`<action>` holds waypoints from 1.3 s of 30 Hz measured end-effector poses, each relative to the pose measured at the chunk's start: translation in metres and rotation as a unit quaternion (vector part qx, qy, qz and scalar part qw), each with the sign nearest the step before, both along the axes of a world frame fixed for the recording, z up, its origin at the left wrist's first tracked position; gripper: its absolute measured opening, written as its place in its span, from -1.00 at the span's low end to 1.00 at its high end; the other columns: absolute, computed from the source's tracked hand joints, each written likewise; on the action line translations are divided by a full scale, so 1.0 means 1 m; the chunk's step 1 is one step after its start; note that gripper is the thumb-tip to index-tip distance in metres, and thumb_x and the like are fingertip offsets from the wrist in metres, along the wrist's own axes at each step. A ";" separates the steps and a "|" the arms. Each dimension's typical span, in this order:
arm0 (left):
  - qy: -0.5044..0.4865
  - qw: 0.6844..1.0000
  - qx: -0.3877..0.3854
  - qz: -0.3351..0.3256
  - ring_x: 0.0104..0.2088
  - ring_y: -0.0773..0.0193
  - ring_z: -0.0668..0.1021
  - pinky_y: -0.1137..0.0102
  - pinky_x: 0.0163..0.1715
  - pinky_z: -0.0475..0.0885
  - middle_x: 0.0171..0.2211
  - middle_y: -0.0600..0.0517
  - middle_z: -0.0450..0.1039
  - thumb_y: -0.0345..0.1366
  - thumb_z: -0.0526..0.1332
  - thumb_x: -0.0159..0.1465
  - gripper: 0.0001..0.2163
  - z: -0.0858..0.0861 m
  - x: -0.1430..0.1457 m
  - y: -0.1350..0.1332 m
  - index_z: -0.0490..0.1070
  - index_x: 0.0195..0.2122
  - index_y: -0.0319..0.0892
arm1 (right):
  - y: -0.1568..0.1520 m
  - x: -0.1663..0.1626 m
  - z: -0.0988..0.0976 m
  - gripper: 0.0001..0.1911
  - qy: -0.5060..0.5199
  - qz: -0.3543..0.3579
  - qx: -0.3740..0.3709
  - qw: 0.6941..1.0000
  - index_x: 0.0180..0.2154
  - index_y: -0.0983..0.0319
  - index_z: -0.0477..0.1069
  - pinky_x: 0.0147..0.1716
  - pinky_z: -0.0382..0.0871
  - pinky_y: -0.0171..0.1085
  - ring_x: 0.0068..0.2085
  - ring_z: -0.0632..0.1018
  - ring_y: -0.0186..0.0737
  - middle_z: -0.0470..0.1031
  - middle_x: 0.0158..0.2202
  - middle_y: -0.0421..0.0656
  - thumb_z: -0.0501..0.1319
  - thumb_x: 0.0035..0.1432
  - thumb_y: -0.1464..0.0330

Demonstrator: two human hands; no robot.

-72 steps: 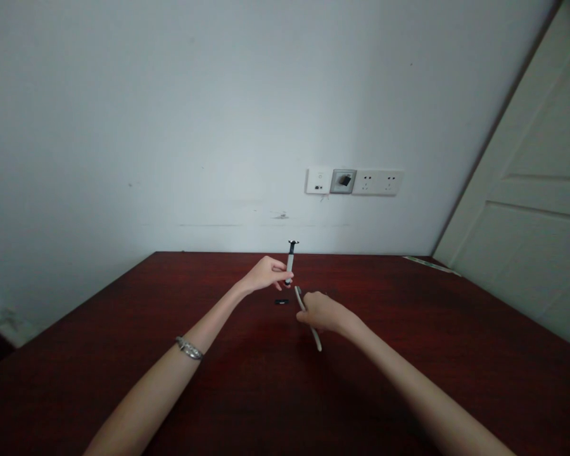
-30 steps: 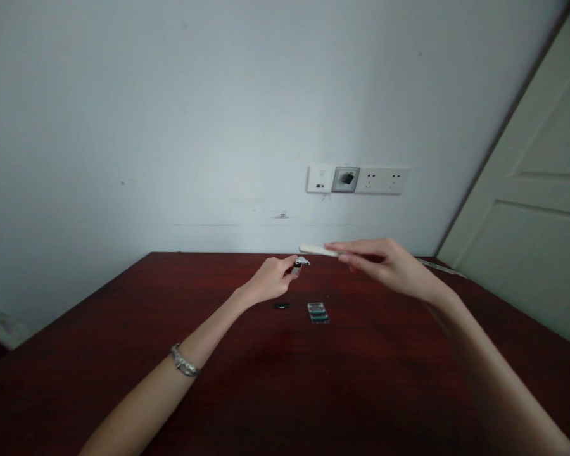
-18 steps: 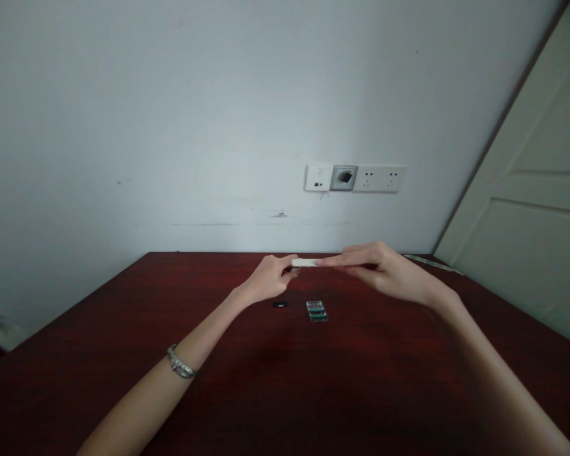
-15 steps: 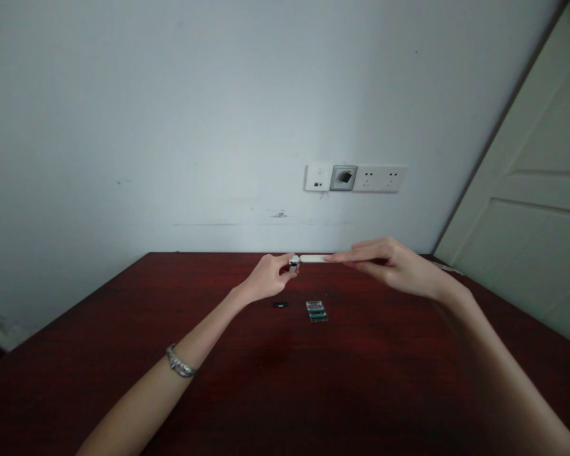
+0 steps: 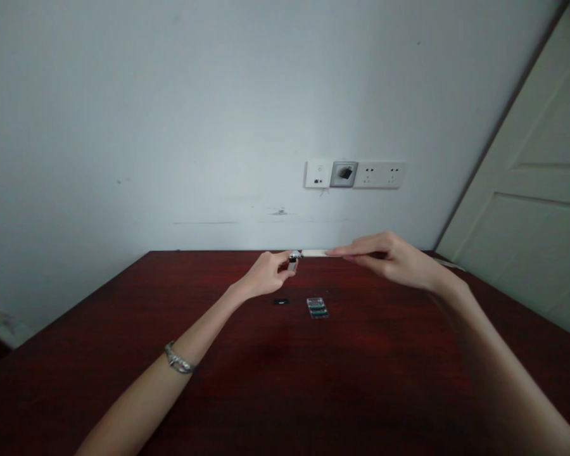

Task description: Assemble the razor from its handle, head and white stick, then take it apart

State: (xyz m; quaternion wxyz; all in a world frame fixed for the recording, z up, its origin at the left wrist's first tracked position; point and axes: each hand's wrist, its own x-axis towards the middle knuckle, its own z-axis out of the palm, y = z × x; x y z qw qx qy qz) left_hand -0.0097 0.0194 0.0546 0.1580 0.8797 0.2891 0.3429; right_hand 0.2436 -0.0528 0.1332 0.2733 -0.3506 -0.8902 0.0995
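Observation:
My left hand (image 5: 265,273) is closed, thumb and fingers pinching a small silvery-white piece with a dark part (image 5: 292,259). From the right, my right hand (image 5: 384,254) grips one end of a slim white bar (image 5: 315,253) between its extended fingers and thumb. The bar lies level, its left end meeting the small piece; whether the two are joined I cannot tell. Both are held above the far part of the table. Below them on the table lie a small black piece (image 5: 280,301) and a clear flat case (image 5: 318,308) with green strips inside.
The dark red wooden table (image 5: 285,386) reaches back to a pale wall (image 5: 218,126). On the wall are socket plates (image 5: 379,175) and a grey-framed switch plate (image 5: 344,174). A white panelled door (image 5: 541,209) stands at the right. A thin pale item (image 5: 450,264) lies near the table's right edge.
Both hands keep the same grips and show slightly higher in the picture, as the view has shifted a little. The case and the black piece lie where they were.

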 end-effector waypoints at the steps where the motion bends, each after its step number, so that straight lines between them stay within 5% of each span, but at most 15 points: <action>1: 0.006 1.000 0.001 0.004 -0.47 0.39 0.43 0.49 -0.39 0.30 -0.45 0.07 0.44 -0.42 0.15 0.15 -0.95 0.000 0.000 0.000 0.39 -0.38 -0.24 | 0.000 0.002 0.000 -0.68 -0.001 -0.007 0.002 1.000 -0.05 0.07 0.46 -0.11 0.40 -0.27 -0.11 0.54 -0.23 0.53 -0.08 -0.21 0.09 0.18 0.38; 10: 0.010 1.000 0.006 0.018 -0.42 0.34 0.48 0.43 -0.31 0.33 -0.43 0.04 0.48 -0.41 0.14 0.15 -0.90 -0.003 0.001 0.003 0.43 -0.33 -0.24 | -0.003 -0.018 -0.004 -0.65 -0.002 0.006 0.029 1.000 0.00 0.11 0.42 -0.26 0.40 -0.30 -0.27 0.56 -0.28 0.57 -0.17 -0.15 0.07 0.19 0.41; 16: -0.053 0.998 -0.039 0.002 -0.33 0.33 0.49 0.42 -0.26 0.36 -0.37 0.01 0.47 -0.41 0.13 0.15 -0.92 0.003 -0.006 0.005 0.40 -0.36 -0.25 | 0.001 -0.007 -0.003 -0.66 0.019 -0.002 0.021 1.000 -0.05 0.14 0.46 -0.19 0.38 -0.29 -0.17 0.55 -0.25 0.54 -0.11 -0.14 0.07 0.17 0.42; 25: 0.026 0.999 0.010 0.027 -0.42 0.32 0.49 0.44 -0.31 0.35 -0.43 0.02 0.49 -0.41 0.15 0.15 -0.90 -0.004 0.004 0.002 0.44 -0.34 -0.24 | -0.004 -0.018 -0.005 -0.64 -0.021 -0.006 0.049 0.999 0.01 0.10 0.41 -0.31 0.38 -0.33 -0.33 0.55 -0.31 0.58 -0.22 -0.16 0.07 0.19 0.42; 32: 0.022 0.999 0.011 0.021 -0.44 0.36 0.47 0.46 -0.34 0.33 -0.43 0.04 0.47 -0.44 0.13 0.16 -0.91 -0.003 -0.002 0.001 0.41 -0.35 -0.24 | 0.001 -0.001 -0.002 -0.65 -0.039 -0.041 0.047 0.997 -0.05 0.07 0.46 -0.18 0.42 -0.24 -0.17 0.56 -0.20 0.54 -0.10 -0.19 0.09 0.16 0.42; 39: 0.051 0.998 0.002 0.029 -0.49 0.36 0.45 0.46 -0.39 0.31 -0.48 0.05 0.46 -0.42 0.15 0.15 -0.92 -0.006 0.006 0.001 0.43 -0.35 -0.24 | -0.005 -0.019 -0.005 -0.65 -0.012 -0.015 0.052 0.998 -0.03 0.07 0.45 -0.23 0.42 -0.29 -0.23 0.58 -0.22 0.57 -0.16 -0.18 0.12 0.16 0.43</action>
